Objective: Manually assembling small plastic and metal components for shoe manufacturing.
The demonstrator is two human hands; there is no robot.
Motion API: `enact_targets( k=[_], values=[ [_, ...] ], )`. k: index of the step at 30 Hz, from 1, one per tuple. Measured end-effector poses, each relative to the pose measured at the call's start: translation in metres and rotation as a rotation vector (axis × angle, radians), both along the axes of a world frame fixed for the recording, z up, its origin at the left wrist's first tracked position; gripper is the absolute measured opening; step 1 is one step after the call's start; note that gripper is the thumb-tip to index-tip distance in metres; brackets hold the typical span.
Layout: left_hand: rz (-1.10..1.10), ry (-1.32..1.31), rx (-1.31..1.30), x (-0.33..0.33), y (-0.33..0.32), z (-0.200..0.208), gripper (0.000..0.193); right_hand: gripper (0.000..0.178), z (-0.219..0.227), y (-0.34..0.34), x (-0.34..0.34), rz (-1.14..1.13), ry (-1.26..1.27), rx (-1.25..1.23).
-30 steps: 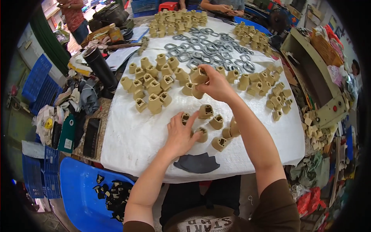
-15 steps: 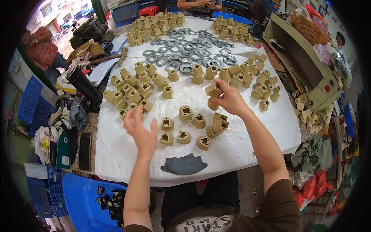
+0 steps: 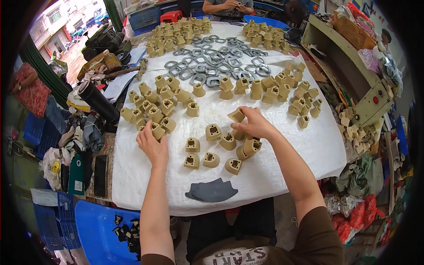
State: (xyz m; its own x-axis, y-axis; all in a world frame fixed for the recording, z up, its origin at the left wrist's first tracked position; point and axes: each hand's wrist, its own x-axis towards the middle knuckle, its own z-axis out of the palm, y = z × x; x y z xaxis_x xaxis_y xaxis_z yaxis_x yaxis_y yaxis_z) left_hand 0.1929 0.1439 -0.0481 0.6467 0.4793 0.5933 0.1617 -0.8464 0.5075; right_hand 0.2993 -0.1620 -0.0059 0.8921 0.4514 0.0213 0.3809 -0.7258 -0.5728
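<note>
My left hand (image 3: 153,148) is closed around a tan hollow block (image 3: 157,131) at the near edge of the left group of similar blocks (image 3: 150,105). My right hand (image 3: 258,123) holds another tan cup-like block (image 3: 237,115) between thumb and fingers, over the middle of the white-covered table. Just below that hand, a further tan block (image 3: 238,134) is partly hidden; whether the fingers grip it too, I cannot tell. Several blocks with square openings stand in the near middle, among them one at the front (image 3: 191,161) and one close to my right hand (image 3: 252,146).
Grey metal rings (image 3: 216,62) lie scattered across the far middle, between heaps of tan blocks. Dark grey flat sheets (image 3: 212,190) rest near the front edge. A blue tub (image 3: 95,225) with black pieces stands at lower left. Another person's hands (image 3: 236,5) show beyond the table.
My left hand has moved to the left group and closed on a block. My right hand has come nearer and slightly left with its block. The person at far left has shifted further left.
</note>
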Motion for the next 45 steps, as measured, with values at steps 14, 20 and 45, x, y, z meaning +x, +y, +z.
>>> enact_targets(
  k=[14,20,45],
  values=[
    [-0.030,-0.166,-0.328,-0.009,0.008,0.002,0.055,0.067,0.027,-0.023,-0.025,-0.229,0.281,0.767],
    [-0.198,-0.336,-0.581,-0.043,-0.018,0.027,0.062,0.066,0.023,-0.066,-0.069,-0.246,0.129,0.740],
    [-0.740,0.114,-0.299,-0.081,-0.132,0.059,0.059,0.069,-0.006,-0.075,-0.148,-0.033,-0.117,0.115]
  ],
)
